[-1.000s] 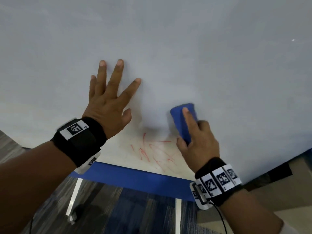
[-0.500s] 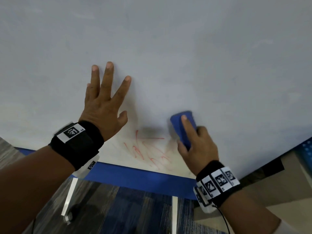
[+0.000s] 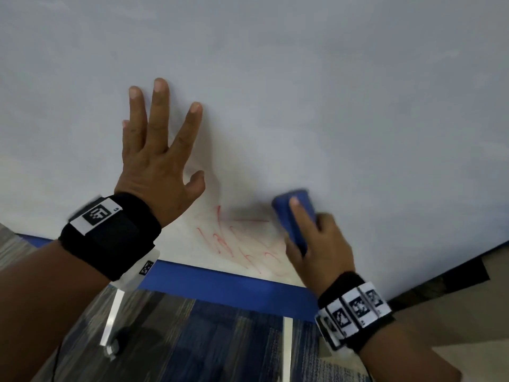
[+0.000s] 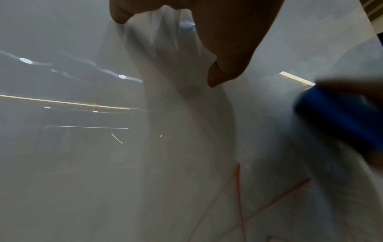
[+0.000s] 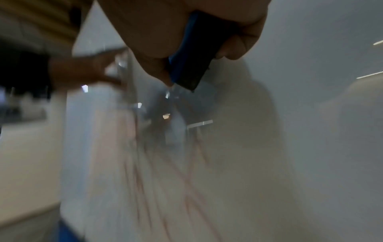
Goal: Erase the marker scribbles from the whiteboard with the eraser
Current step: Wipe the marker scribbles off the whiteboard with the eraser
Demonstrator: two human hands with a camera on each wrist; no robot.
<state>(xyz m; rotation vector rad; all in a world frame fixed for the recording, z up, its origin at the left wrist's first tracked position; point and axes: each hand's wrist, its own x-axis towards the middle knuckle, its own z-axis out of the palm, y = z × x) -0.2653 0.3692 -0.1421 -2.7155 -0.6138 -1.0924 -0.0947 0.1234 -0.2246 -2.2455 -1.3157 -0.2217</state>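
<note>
A large whiteboard (image 3: 303, 92) fills the head view. Faint red marker scribbles (image 3: 239, 241) sit near its lower blue edge (image 3: 220, 282), between my two hands. My right hand (image 3: 316, 244) grips a blue eraser (image 3: 292, 216) pressed on the board just right of the scribbles, index finger lying along its back. My left hand (image 3: 157, 153) lies flat on the board with fingers spread, up and left of the scribbles. In the left wrist view the eraser (image 4: 342, 121) is blurred at the right, red lines (image 4: 238, 188) below it. The right wrist view shows the eraser (image 5: 190, 57) in my fingers above blurred scribbles (image 5: 165, 172).
Below the board's blue edge are metal stand legs (image 3: 111, 318) and striped blue-grey carpet (image 3: 206, 340). A tan floor area (image 3: 454, 312) lies at the lower right. The board's right edge slants down past my right wrist.
The eraser and right hand have slid slightly down and left toward the scribbles. The left hand has shifted a little while staying flat on the board.
</note>
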